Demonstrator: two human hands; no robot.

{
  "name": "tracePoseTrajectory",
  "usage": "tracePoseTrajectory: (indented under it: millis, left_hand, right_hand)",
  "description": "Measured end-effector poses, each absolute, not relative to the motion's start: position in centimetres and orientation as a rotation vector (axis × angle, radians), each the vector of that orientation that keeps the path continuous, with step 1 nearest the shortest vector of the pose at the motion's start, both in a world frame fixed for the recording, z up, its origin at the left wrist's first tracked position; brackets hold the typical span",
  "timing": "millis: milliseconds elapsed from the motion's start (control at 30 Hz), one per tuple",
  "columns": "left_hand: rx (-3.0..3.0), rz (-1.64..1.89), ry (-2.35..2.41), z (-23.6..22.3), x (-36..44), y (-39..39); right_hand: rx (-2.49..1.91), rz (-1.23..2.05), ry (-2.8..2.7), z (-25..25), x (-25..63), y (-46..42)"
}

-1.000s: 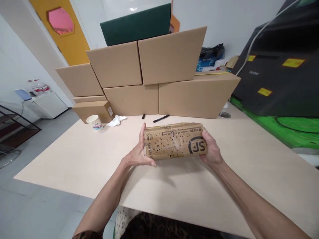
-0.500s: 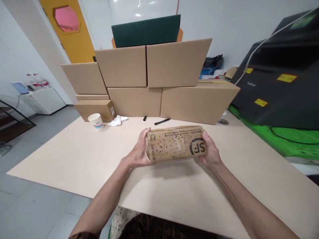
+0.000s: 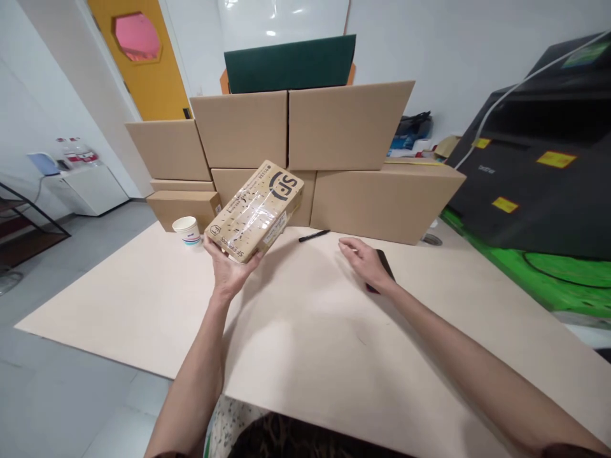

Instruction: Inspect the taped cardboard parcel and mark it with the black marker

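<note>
left hand (image 3: 228, 273)'s gripping parcel (image 3: 255, 211) by near end, prob freeing the other | right hand (image 3: 365, 262)'s looking loose, empty, right of parcel

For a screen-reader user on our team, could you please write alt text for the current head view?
A person's left hand holds a taped SF Express box tilted above a pale table. The right hand, apparently empty, is near a black pen, with a dark flat object partly behind it. Stacked brown cartons and a paper cup stand beyond.
</note>
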State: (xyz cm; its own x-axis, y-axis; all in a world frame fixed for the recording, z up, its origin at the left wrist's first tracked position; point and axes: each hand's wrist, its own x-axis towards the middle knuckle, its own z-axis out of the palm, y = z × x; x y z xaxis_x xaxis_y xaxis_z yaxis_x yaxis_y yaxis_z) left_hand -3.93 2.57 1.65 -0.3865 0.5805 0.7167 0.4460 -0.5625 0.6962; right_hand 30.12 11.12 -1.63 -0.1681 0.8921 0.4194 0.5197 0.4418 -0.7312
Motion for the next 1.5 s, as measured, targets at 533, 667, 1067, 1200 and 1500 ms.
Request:
tracePoseTrajectory:
  millis: [533,667,1067,1200,1500]
  left_hand:
    - [1.873,1.948,1.469,-0.8,-3.0,3.1]
    - [1.889,1.933,1.451,-1.1,-2.8,3.1]
    - [2.085,1.72,1.361,-2.2,-1.4,2.9]
    - [2.193,1.668,1.304,-2.6,-0.3,2.6]
    - [2.352,1.515,1.076,-2.7,1.3,1.9]
  right_hand:
    - [-1.576,0.186,-2.478,-1.7,22.4,18.3]
    - [-1.571,0.246,-2.347,-0.9,23.6,17.8]
    - [-1.037,0.945,-1.2,2.8,32.7,5.7]
    - [-0.805,1.211,-1.062,3.8,31.9,1.4]
    - [-0.589,1.159,-1.322,3.3,28.7,-2.4]
